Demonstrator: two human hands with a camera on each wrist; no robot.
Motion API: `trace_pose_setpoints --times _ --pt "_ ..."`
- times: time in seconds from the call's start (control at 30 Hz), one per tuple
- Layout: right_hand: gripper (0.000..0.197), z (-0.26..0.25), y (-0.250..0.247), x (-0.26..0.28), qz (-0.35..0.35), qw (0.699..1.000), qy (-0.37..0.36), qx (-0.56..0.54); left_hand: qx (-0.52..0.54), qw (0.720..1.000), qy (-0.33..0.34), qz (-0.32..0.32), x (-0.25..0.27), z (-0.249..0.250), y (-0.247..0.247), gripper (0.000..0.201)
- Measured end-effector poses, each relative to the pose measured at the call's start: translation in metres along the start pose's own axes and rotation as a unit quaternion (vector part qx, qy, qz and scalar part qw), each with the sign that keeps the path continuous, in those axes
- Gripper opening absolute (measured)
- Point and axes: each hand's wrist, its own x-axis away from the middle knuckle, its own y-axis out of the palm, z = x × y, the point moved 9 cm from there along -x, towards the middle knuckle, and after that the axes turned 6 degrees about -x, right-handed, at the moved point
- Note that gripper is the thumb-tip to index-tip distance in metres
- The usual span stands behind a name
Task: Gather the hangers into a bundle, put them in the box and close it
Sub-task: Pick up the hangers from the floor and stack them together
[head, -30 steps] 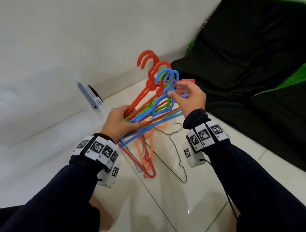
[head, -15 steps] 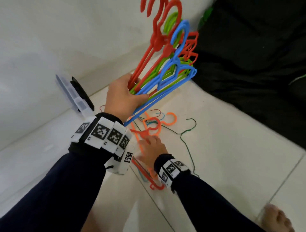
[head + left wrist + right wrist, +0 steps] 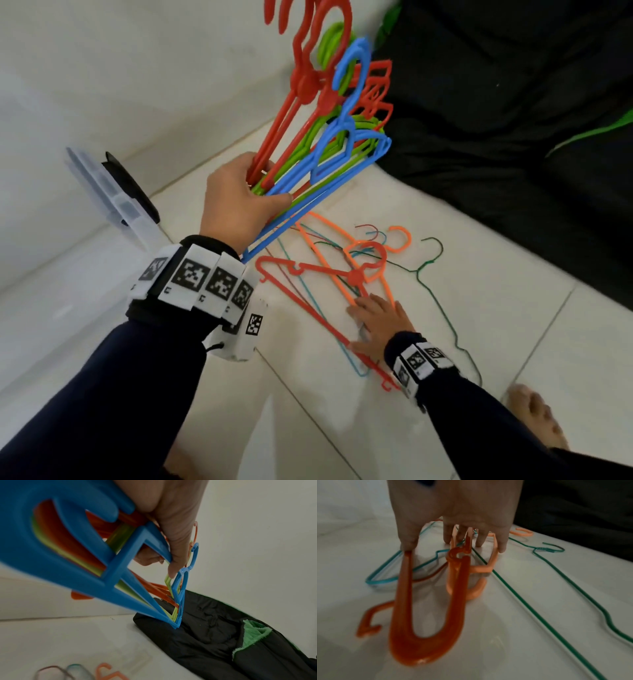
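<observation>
My left hand (image 3: 236, 202) grips a bundle of red, green and blue plastic hangers (image 3: 329, 137) by their lower bars, hooks pointing up; the left wrist view shows the bundle (image 3: 68, 547) close up under my fingers (image 3: 175, 520). My right hand (image 3: 376, 318) lies low on the floor with fingers spread over a red hanger (image 3: 308, 308) and an orange hanger (image 3: 325, 253). In the right wrist view my thumb touches the red hanger (image 3: 426, 615) and my straight fingers straddle the orange one (image 3: 489, 566). A clear plastic box (image 3: 116, 202) stands at the left by the wall.
Thin wire hangers lie on the white tiles: a dark green one (image 3: 442, 298) to the right, a teal one (image 3: 342, 349) under the red. Black bedding with green trim (image 3: 496, 102) fills the upper right. A bare foot (image 3: 534, 418) is at lower right.
My right hand let go of the bundle and dropped to the hangers on the floor. My left hand lifted the bundle higher.
</observation>
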Motion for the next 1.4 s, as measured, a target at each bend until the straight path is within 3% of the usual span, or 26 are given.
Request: trace_pose_setpoints --times 0.23,0.4,0.5,0.57,0.63,0.7,0.73,0.87,1.0,1.1,1.17,1.23,1.4 --pt "0.065 0.090 0.002 0.060 0.008 0.998 0.061 0.014 -0.011 0.999 -0.005 -0.033 0.022 -0.001 0.033 0.033" --pt "0.063 0.090 0.023 0.075 0.004 0.998 0.034 0.052 -0.020 0.997 -0.009 -0.069 0.027 -0.006 0.070 0.032" --pt "0.075 0.082 0.031 0.064 0.001 1.000 0.007 0.026 -0.026 0.996 -0.001 -0.083 0.027 -0.007 0.096 0.029" --pt "0.068 0.074 0.022 0.061 0.068 0.996 -0.037 -0.043 -0.032 0.995 0.006 -0.092 0.028 -0.006 0.114 0.027" --pt "0.054 0.080 -0.002 0.067 0.193 0.968 -0.050 -0.149 -0.023 0.995 0.012 -0.100 0.030 -0.006 0.128 0.028" --pt "0.042 0.095 -0.023 0.073 0.267 0.935 -0.011 -0.233 -0.004 0.994 0.021 -0.103 0.033 -0.007 0.136 0.027" --pt "0.038 0.100 -0.028 0.070 0.265 0.932 0.019 -0.246 0.000 0.994 0.024 -0.104 0.035 -0.008 0.138 0.027" --pt "0.041 0.104 -0.025 0.035 0.196 0.934 0.129 -0.270 -0.006 0.994 0.031 -0.108 0.039 -0.012 0.137 0.028" --pt "0.040 0.104 -0.021 0.023 0.193 0.918 0.216 -0.269 -0.032 0.994 0.029 -0.102 0.042 -0.015 0.124 0.028" --pt "0.037 0.093 -0.016 0.026 0.168 0.934 0.205 -0.238 -0.027 0.995 0.018 -0.099 0.047 -0.016 0.114 0.029" --pt "0.029 0.090 -0.011 0.032 0.168 0.926 0.195 -0.276 -0.024 0.995 0.009 -0.093 0.052 -0.016 0.107 0.029" --pt "0.015 0.091 -0.014 0.040 0.184 0.902 0.192 -0.341 -0.019 0.996 0.006 -0.086 0.057 -0.014 0.098 0.029" --pt "0.012 0.082 -0.064 0.081 0.276 0.842 0.133 -0.444 -0.034 0.997 0.011 -0.070 0.071 -0.006 0.063 0.028"
